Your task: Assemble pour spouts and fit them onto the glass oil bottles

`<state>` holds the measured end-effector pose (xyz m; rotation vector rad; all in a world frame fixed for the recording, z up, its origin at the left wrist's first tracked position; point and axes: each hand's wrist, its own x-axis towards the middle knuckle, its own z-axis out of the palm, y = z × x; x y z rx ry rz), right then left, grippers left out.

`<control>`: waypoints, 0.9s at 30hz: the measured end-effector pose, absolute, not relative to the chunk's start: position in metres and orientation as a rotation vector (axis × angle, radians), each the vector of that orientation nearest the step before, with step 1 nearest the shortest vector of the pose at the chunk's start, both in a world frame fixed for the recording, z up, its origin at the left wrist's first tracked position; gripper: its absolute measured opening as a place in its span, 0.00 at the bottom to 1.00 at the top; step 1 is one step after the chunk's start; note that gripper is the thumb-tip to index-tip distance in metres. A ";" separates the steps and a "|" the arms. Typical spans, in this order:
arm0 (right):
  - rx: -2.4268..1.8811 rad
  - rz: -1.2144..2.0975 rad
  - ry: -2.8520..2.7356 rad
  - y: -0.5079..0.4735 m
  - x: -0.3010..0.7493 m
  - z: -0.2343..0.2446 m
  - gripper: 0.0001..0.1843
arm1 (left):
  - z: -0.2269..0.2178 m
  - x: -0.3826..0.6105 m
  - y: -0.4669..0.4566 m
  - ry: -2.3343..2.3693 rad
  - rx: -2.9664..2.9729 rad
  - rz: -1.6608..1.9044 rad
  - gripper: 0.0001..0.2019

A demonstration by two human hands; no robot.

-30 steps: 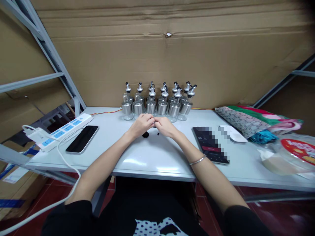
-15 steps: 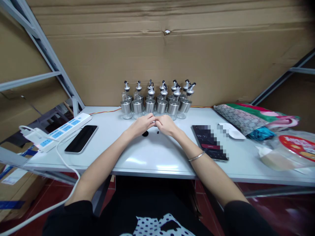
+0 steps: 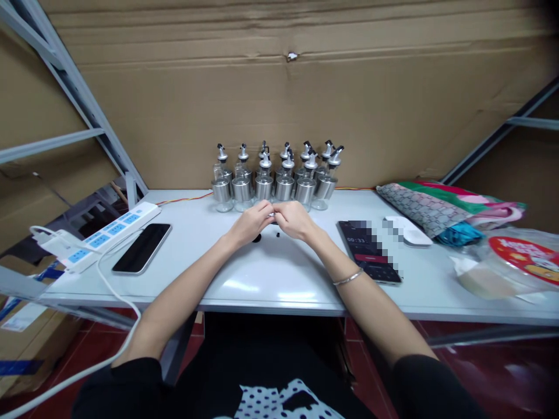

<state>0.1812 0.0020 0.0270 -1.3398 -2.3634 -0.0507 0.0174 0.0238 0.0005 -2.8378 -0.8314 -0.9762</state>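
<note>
Hardly any change from a second ago: still pinching a small silvery piece (image 3: 273,216) between the fingertips of left hand (image 3: 251,224) and right hand (image 3: 296,220), just in front of the row of bottles (image 3: 271,186), above the worktop (image 3: 271,279). Probably mid-fiddle on one small step. Cannot identify the piece, mostly hidden behind fingers and too small; black cap (image 3: 257,237) half tucked under the left hand

— On the table (image 3: 271,285)?
— Bottles (image 3: 264,187) clustered upright at the back. Black bit (image 3: 257,238) just in front, mid-table.
— Left side?
— Power strip (image 3: 109,233) along the edge, phone (image 3: 142,248) just beside it.
— Right?
— Second phone (image 3: 362,250), face up. Mouse (image 3: 413,234) beside it, folded cloth (image 3: 437,206) behind, plastic bag (image 3: 515,262) at the far end.
</note>
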 end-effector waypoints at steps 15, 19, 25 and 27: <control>-1.328 -0.456 -2.292 -0.001 0.164 0.018 0.11 | -0.007 0.006 0.039 -0.977 -2.561 -0.954 0.13; -1.335 -0.432 -2.240 -0.001 0.164 0.017 0.09 | -0.006 0.009 0.035 -0.977 -2.592 -0.957 0.11; -1.340 -0.278 -2.223 0.003 0.167 0.015 0.08 | -0.004 0.008 0.031 -0.925 -2.644 -0.999 0.08; -1.332 -0.246 -2.212 0.003 0.167 0.015 0.08 | -0.003 0.008 0.031 -0.903 -2.649 -1.036 0.08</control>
